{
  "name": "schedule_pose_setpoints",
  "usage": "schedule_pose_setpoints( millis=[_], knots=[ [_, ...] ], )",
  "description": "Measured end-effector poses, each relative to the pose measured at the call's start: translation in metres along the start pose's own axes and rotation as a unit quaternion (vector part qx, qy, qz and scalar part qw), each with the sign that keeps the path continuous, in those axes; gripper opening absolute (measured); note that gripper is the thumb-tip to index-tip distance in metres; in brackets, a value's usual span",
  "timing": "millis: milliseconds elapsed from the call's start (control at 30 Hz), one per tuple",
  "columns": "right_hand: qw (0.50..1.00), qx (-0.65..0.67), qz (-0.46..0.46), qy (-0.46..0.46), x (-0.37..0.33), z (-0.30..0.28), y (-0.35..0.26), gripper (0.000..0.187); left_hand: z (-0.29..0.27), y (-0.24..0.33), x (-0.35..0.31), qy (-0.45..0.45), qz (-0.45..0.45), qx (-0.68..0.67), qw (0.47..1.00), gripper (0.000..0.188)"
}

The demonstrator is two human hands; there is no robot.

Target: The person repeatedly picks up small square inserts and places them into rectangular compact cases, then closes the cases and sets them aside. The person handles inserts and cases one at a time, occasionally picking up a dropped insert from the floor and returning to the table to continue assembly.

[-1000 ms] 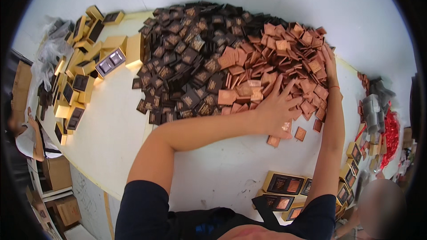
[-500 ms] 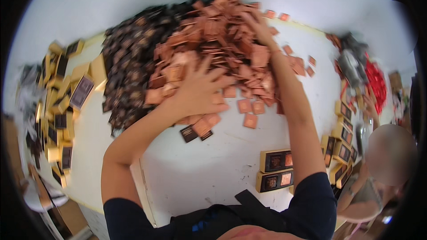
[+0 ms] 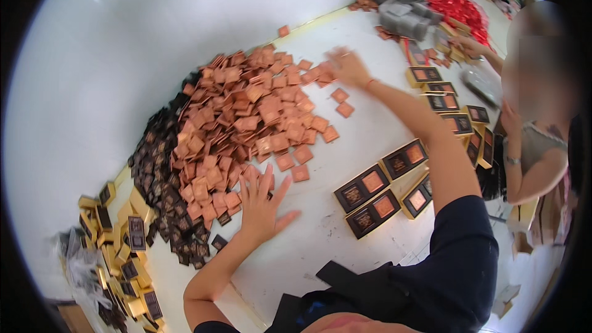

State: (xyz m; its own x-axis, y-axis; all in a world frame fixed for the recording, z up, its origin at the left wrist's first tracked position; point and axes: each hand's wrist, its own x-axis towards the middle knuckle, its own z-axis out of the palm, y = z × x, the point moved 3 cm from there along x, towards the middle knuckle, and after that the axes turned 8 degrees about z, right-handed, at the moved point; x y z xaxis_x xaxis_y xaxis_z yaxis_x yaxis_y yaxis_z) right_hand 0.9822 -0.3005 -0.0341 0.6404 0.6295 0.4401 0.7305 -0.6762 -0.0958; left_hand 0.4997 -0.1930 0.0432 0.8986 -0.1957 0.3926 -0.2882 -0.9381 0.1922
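Note:
A heap of small flat copper-coloured square packets (image 3: 246,111) lies on the white table. Against its left side spreads a pile of similar black square packets (image 3: 154,154). My left hand (image 3: 262,213) is at the near edge of the copper heap, fingers spread, with nothing in it. Beyond the heap's far right edge is my right hand (image 3: 349,69), somewhat blurred, its fingers stretched out beside a few stray copper packets (image 3: 320,75). Two more loose copper packets (image 3: 342,103) lie below that hand.
Gold boxes holding black and copper squares (image 3: 364,188) stand at the right front. More gold boxes line the right (image 3: 441,102) and left (image 3: 126,253) sides. Farther right are grey bundles (image 3: 404,18), red shredded filler (image 3: 453,9) and another person's hand (image 3: 468,45).
The view has turned to the right. My left hand has come off the heap's middle to its near edge, and my right hand has moved off the heap to the right.

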Motion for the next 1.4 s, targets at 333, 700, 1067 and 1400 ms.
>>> schedule_pose_setpoints(
  millis=[333, 700, 1067, 1400],
  knots=[
    [0.935, 0.312, 0.159, -0.054, 0.042, 0.002, -0.140, 0.042, 0.097, -0.013, 0.180, 0.052, 0.150, 0.048, 0.986, 0.036],
    [0.902, -0.015, 0.332, -0.275, -0.061, -0.120, 0.204, 0.105, 0.082, -0.072, 0.197, 0.084, 0.001, 0.132, 0.988, 0.052],
    [0.968, 0.153, 0.077, -0.182, -0.262, -0.314, 0.012, 0.119, 0.045, 0.146, 0.050, -0.155, 0.130, -0.096, 0.975, 0.078],
    [0.970, 0.174, 0.160, -0.048, -0.328, -0.248, -0.043, 0.096, 0.079, 0.070, 0.140, -0.031, 0.114, -0.009, 0.993, 0.057]
  ],
)
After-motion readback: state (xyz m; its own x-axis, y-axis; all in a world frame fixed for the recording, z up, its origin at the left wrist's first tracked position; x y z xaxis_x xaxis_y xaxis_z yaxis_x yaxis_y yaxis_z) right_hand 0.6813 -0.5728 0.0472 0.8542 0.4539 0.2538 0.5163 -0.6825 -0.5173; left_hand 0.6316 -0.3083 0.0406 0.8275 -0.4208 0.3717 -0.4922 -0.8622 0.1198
